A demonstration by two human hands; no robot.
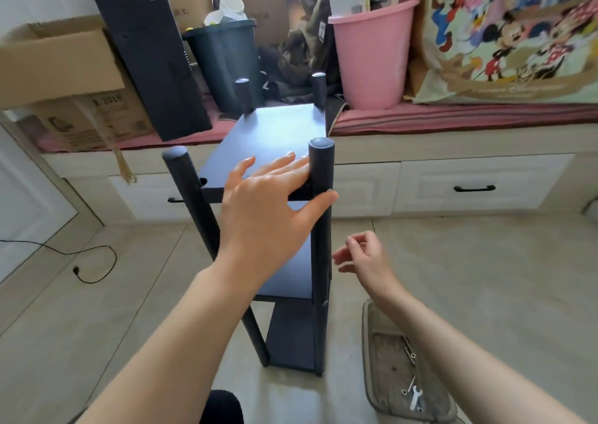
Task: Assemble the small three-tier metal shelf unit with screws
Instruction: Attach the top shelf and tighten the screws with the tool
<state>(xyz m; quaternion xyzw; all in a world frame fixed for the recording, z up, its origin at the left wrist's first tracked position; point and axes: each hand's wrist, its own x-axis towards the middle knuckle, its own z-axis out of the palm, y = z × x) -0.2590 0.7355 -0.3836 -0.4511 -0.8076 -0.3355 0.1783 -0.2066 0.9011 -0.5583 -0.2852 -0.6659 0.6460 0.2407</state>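
Observation:
The dark three-tier metal shelf unit (pixel 275 132) stands upright on the tiled floor, with round posts at its corners. My left hand (pixel 268 210) lies flat on the near edge of the top shelf, fingers straight, thumb against the near right post (pixel 321 229). My right hand (pixel 362 255) hovers to the right of that post at middle-shelf height, fingers loosely curled; I cannot tell whether it pinches anything. Screws (pixel 410 350) and a small white wrench (pixel 415 398) lie in a clear plastic tray (pixel 372 342) on the floor at lower right.
A window bench with drawers (pixel 453 177) runs behind the shelf, loaded with cardboard boxes (pixel 58 57), a black panel (pixel 149 57), a dark bin (pixel 223 61) and a pink bucket (pixel 372 54). A black cable (pixel 94 261) lies on the floor at left.

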